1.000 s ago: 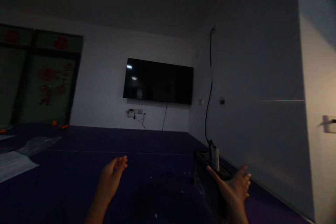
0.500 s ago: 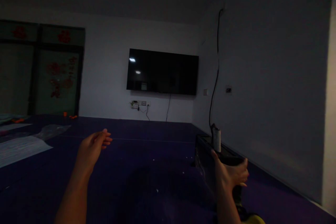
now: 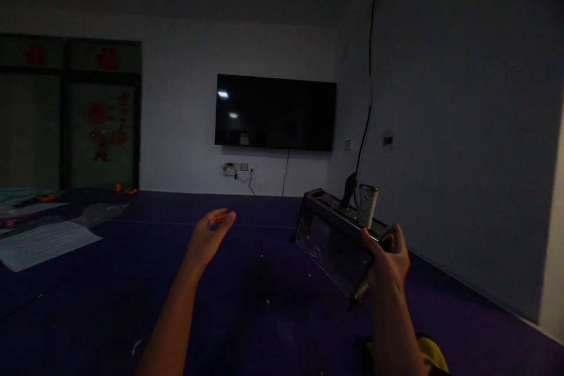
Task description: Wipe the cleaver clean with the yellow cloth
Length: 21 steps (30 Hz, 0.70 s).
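Observation:
My right hand (image 3: pixel 386 261) is closed round the near end of a dark, shiny box-shaped appliance (image 3: pixel 332 241), which it holds tilted in the air above the dark purple floor (image 3: pixel 247 299). A small pale block (image 3: pixel 367 205) and a black cable plug stand on the appliance's top. The cable (image 3: pixel 368 94) runs up the right wall. My left hand (image 3: pixel 210 236) hovers left of the appliance with its fingers stretched out and nothing in it.
A black TV screen (image 3: pixel 275 112) hangs on the far white wall above a socket strip (image 3: pixel 237 168). Pale sheets (image 3: pixel 46 241) and clear plastic lie on the floor at the left. A dark glass door with red decorations stands at the far left.
My right hand has lifted the appliance off the floor and tilted it. My left hand has moved right, toward the appliance.

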Motion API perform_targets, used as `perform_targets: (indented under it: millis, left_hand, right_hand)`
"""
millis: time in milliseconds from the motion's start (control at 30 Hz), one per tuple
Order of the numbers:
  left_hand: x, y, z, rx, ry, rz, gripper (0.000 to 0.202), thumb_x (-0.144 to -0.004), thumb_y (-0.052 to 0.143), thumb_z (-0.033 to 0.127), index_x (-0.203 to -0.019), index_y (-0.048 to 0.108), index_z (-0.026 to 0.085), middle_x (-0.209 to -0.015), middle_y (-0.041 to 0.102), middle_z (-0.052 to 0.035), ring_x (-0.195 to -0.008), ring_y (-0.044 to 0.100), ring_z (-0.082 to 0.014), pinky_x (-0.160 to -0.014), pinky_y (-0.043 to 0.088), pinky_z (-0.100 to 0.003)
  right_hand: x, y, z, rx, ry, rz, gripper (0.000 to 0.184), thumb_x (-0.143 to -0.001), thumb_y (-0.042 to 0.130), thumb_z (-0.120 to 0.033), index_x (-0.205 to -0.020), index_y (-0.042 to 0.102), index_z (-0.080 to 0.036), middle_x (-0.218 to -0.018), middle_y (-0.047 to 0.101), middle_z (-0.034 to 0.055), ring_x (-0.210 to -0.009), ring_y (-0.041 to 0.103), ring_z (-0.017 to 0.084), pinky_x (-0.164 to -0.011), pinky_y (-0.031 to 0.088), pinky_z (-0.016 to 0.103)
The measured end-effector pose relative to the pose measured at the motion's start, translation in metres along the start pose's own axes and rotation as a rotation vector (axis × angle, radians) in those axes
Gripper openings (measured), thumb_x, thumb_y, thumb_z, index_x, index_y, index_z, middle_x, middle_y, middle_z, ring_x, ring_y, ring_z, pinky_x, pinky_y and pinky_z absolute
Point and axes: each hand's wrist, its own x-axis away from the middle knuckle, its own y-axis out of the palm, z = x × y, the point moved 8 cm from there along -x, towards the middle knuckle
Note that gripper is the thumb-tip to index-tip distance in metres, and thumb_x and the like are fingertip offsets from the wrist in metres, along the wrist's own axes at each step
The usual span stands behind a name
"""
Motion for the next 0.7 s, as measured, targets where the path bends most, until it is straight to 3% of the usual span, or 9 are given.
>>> perform_targets:
  millis: [133, 300, 467, 567, 700]
  left_hand:
    - [0.001, 0.025, -0.008, -0.015, 0.029, -0.113, 0.073, -0.063, 0.063, 0.056, -0.121, 0.048, 0.013, -0.126, 0.050, -0.0176, -0.118, 0.045, -0.0266, -0.098, 0.034, -0.040]
    - [-0.001, 0.037, -0.016, 0.143, 0.078, -0.151, 0.089, -0.058, 0.065, 0.062, -0.129, 0.041, 0.014, -0.137, 0.039, -0.0168, -0.128, 0.032, -0.0276, -0.105, 0.024, -0.039]
    - [0.001, 0.025, -0.013, 0.464, 0.061, -0.143, 0.088, -0.054, 0.068, 0.062, -0.126, 0.046, 0.016, -0.124, 0.054, -0.0117, -0.118, 0.046, -0.0280, -0.100, 0.032, -0.038]
    - [0.001, 0.007, -0.016, 0.611, -0.003, -0.079, 0.072, -0.057, 0.070, 0.053, -0.118, 0.054, 0.018, -0.111, 0.063, -0.0066, -0.109, 0.054, -0.0250, -0.095, 0.037, -0.035]
    - [-0.004, -0.011, -0.028, 0.642, -0.087, 0.023, 0.062, -0.048, 0.076, 0.038, -0.104, 0.062, 0.016, -0.093, 0.069, -0.0039, -0.096, 0.060, -0.0243, -0.088, 0.041, -0.033]
  right_hand:
    - [0.017, 0.033, -0.016, -0.202, 0.143, -0.217, 0.099, -0.044, 0.081, -0.033, -0.133, 0.039, -0.021, -0.118, 0.054, 0.0063, -0.103, 0.055, 0.023, -0.086, 0.045, 0.033]
    - [0.059, 0.081, -0.032, -0.337, 0.215, -0.516, 0.088, -0.048, 0.080, -0.028, -0.129, 0.046, -0.023, -0.110, 0.061, 0.0054, -0.095, 0.059, 0.022, -0.084, 0.046, 0.033]
    - [0.111, 0.127, -0.024, -0.503, 0.388, -0.779, 0.085, -0.048, 0.080, -0.025, -0.127, 0.048, -0.024, -0.105, 0.065, 0.0050, -0.092, 0.062, 0.025, -0.083, 0.047, 0.035]
    - [0.132, 0.140, -0.016, -0.543, 0.458, -0.811, 0.084, -0.049, 0.081, -0.026, -0.126, 0.048, -0.024, -0.104, 0.067, 0.0048, -0.091, 0.063, 0.025, -0.083, 0.048, 0.036]
    - [0.148, 0.151, -0.012, -0.522, 0.485, -0.868, 0.088, -0.050, 0.081, -0.029, -0.129, 0.044, -0.025, -0.110, 0.064, 0.0053, -0.100, 0.060, 0.026, -0.090, 0.044, 0.038]
